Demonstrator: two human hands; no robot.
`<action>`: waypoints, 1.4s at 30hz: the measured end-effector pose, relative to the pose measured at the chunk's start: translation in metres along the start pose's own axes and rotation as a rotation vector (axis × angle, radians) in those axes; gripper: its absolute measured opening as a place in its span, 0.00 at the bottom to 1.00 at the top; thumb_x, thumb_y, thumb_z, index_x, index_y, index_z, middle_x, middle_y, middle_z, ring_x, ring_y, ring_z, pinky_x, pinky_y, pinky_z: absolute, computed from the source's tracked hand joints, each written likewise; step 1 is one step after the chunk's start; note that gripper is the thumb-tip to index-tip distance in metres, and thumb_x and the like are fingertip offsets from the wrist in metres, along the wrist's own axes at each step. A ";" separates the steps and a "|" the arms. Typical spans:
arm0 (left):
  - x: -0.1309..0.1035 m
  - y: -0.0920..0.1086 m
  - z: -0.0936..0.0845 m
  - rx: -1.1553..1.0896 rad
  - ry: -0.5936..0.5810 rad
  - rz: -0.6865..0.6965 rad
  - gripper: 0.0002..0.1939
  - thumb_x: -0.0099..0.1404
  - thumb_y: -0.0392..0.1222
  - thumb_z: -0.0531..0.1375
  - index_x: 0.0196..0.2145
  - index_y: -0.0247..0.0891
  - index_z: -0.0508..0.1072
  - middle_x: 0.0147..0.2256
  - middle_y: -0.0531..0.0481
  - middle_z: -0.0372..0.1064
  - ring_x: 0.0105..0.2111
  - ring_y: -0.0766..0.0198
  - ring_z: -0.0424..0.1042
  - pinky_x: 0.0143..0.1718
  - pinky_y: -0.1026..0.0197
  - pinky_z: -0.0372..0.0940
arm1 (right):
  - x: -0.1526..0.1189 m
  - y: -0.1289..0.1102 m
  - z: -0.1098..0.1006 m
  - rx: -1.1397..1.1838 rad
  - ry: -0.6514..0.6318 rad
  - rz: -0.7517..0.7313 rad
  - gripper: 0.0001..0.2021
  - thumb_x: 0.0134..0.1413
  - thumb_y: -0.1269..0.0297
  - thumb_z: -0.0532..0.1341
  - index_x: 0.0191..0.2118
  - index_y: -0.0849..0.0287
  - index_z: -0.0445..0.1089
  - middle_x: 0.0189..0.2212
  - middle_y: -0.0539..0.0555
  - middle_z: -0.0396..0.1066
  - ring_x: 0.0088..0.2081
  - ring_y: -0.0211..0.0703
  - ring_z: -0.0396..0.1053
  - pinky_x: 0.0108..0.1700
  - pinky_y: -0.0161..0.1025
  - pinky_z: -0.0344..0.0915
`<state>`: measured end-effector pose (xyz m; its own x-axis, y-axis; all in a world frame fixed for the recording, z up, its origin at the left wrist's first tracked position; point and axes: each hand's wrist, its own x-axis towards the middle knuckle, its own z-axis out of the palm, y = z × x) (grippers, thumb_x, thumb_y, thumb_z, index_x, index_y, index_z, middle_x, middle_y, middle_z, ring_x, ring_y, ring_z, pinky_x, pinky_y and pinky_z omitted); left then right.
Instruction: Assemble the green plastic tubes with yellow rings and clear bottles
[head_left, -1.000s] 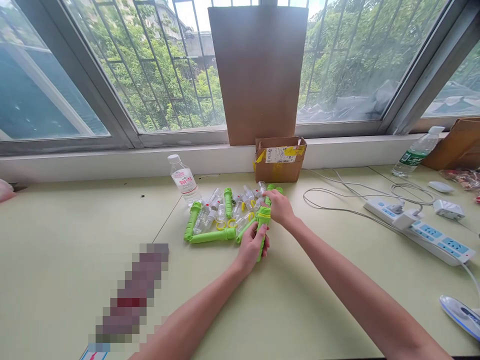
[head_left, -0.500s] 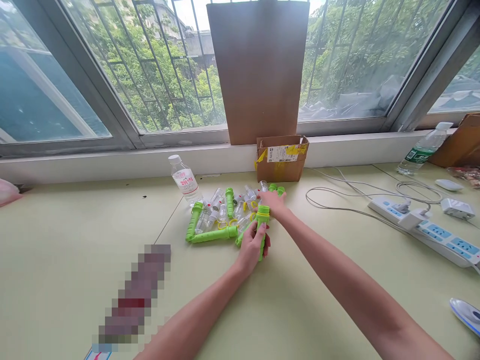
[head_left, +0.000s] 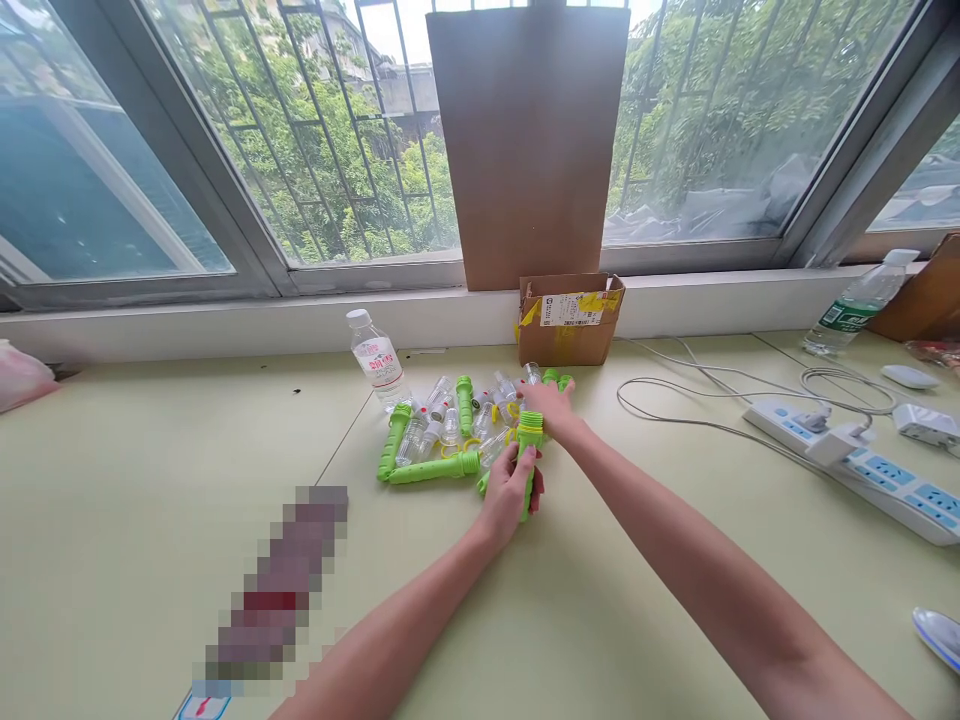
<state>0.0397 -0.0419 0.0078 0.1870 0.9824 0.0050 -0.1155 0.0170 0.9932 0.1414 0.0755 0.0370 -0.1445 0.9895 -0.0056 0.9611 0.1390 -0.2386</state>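
At the back of the desk point(head_left: 637, 590) sits a cardboard box point(head_left: 570, 342). The left hand point(head_left: 507, 492) wraps its grip round a green tube point(head_left: 531, 432), near some clear cups point(head_left: 451, 426); the right hand point(head_left: 550, 402) is beside them, its grip I can't tell.

Across the pale green table point(head_left: 150, 480) from me, a small open cardboard box point(head_left: 571, 345) with yellow tape stands by the white sill point(head_left: 150, 327). Above it I see a tall brown board point(head_left: 531, 150) covering part of the window, with green trees point(head_left: 697, 110) outside. I count 2 white-capped bottles: a clear bottle with red lettering point(head_left: 379, 362) left of the box, and a green-labelled bottle point(head_left: 846, 316) far to my right. Nearer on that side lie a power strip point(head_left: 891, 472), a white adapter point(head_left: 834, 445) on it, and looping cables point(head_left: 675, 419). To my left, a pixelated patch point(head_left: 281, 580) hides something.
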 end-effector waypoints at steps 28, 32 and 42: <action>-0.003 -0.007 0.001 0.229 -0.051 0.053 0.16 0.63 0.56 0.53 0.30 0.40 0.59 0.20 0.58 0.60 0.15 0.72 0.58 0.17 0.69 0.53 | -0.089 0.110 0.043 0.455 0.584 -0.151 0.30 0.51 0.71 0.52 0.62 0.58 0.48 0.47 0.60 0.68 0.41 0.48 0.69 0.40 0.45 0.68; -0.004 -0.004 -0.001 0.447 -0.007 0.187 0.15 0.62 0.53 0.55 0.29 0.39 0.62 0.20 0.57 0.59 0.19 0.70 0.59 0.22 0.67 0.53 | -0.099 0.095 0.031 0.620 0.598 -0.204 0.20 0.54 0.65 0.55 0.53 0.57 0.56 0.45 0.60 0.71 0.39 0.47 0.71 0.33 0.41 0.69; -0.002 -0.009 -0.004 0.792 0.059 0.314 0.13 0.62 0.52 0.55 0.36 0.42 0.71 0.22 0.56 0.63 0.21 0.67 0.59 0.25 0.65 0.52 | -0.116 0.085 0.012 1.031 0.641 -0.149 0.11 0.58 0.60 0.54 0.41 0.58 0.70 0.25 0.52 0.69 0.23 0.38 0.66 0.25 0.39 0.67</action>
<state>0.0365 -0.0431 -0.0014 0.2066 0.9283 0.3092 0.5671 -0.3712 0.7353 0.2367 -0.0281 0.0058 0.1849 0.8475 0.4975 0.2660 0.4442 -0.8555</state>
